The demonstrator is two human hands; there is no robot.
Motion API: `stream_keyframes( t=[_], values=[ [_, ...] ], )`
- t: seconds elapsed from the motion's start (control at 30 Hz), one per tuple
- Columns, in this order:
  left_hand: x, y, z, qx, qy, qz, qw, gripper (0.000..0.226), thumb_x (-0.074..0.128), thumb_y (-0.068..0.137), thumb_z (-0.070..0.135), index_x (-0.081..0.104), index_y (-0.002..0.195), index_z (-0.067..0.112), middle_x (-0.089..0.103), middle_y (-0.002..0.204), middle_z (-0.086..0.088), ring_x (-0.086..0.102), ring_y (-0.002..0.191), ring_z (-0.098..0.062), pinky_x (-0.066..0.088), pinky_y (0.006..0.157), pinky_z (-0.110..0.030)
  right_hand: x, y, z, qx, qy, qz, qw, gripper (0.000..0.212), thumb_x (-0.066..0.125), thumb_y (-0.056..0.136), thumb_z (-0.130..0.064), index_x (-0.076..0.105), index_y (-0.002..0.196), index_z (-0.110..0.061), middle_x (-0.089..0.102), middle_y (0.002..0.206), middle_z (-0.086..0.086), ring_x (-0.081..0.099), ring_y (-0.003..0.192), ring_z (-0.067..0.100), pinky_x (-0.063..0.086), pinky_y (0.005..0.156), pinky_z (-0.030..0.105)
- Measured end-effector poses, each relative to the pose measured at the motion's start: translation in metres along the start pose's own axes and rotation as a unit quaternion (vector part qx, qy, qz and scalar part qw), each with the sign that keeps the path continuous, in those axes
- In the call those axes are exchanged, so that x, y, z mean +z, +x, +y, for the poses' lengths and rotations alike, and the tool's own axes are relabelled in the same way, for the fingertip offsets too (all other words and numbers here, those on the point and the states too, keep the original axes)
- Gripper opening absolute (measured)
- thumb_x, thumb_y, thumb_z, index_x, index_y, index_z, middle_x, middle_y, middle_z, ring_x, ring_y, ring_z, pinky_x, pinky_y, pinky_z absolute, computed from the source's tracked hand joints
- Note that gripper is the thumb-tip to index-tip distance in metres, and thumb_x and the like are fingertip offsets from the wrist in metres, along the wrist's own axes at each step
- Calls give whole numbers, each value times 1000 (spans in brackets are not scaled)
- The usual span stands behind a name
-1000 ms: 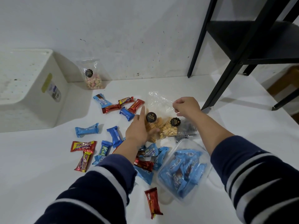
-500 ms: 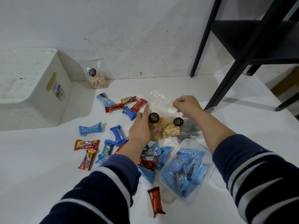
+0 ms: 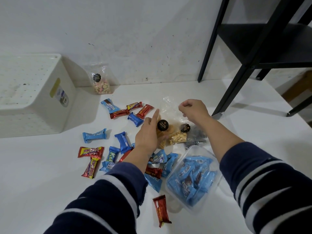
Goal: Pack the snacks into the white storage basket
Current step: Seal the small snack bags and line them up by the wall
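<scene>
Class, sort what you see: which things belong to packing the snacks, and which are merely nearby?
Belongs to the job:
upturned white perforated plastic basket
clear bags of crackers
scattered blue and red wrapped bars
clear plastic tub of blue packets

Merely nearby:
black metal shelf frame

I'm seeing my left hand (image 3: 148,132) gripping a clear cracker bag (image 3: 166,132), while my right hand (image 3: 194,108) is pinching that bag's top. The white basket (image 3: 42,92) is sitting far left of both.
</scene>
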State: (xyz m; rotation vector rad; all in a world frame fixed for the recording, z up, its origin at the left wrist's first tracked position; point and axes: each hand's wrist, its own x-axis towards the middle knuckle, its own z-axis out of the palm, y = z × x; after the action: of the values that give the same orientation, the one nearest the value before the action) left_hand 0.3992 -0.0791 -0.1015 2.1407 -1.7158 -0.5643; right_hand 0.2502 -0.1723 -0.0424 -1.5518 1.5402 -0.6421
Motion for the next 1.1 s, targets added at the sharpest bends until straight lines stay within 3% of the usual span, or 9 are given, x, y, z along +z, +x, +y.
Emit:
stream_keyframes(
  t=[0.1,0.2,0.37,0.43,0.7,0.9,1.1],
  values=[
    [2,0,2,7,2,4,1000,102,71,80,42,-1,152,35,38,138,-5,54,113,-25,52,75,-37,0,1,2,-6,-19,-6,1000,18,60,86,-17,58,70,-23,58,74,-8,61,87,20,43,65,24],
    [4,0,3,7,-4,8,1000,103,72,79,44,0,152,35,40,135,-4,54,110,-23,53,74,-37,2,0,2,-12,-8,-4,1000,5,58,88,-16,61,84,-15,58,75,-3,59,81,20,42,59,20],
    [3,1,3,22,4,14,1000,100,72,79,45,3,151,37,41,135,-3,54,111,-22,48,70,-32,1,1,0,-15,-2,2,1000,4,58,88,-17,62,87,-15,56,73,-7,61,83,21,53,78,36],
    [3,2,4,26,8,16,1000,99,72,79,44,3,150,37,41,135,-3,54,111,-23,49,70,-31,1,2,1,-16,-8,4,1000,5,57,89,-17,61,85,-16,55,72,-7,62,84,23,53,80,37],
    [4,2,5,22,24,11,999,101,73,79,44,2,150,38,40,138,-4,53,115,-24,52,74,-35,0,8,-5,-12,-5,7,1000,6,58,88,-19,61,83,-18,57,75,-6,59,80,20,51,77,34],
    [2,2,6,29,23,10,999,103,73,78,44,0,151,37,39,139,-4,52,117,-24,52,76,-36,4,7,-7,-20,-34,-6,999,10,50,89,-16,59,87,-12,53,73,-3,59,83,22,42,60,23],
    [1,2,5,33,35,3,999,105,74,78,43,-2,151,38,38,140,-4,53,116,-23,53,74,-34,5,6,-9,-39,-46,15,998,12,55,90,-20,63,95,-13,57,83,-1,59,82,20,41,70,25]
  ],
)
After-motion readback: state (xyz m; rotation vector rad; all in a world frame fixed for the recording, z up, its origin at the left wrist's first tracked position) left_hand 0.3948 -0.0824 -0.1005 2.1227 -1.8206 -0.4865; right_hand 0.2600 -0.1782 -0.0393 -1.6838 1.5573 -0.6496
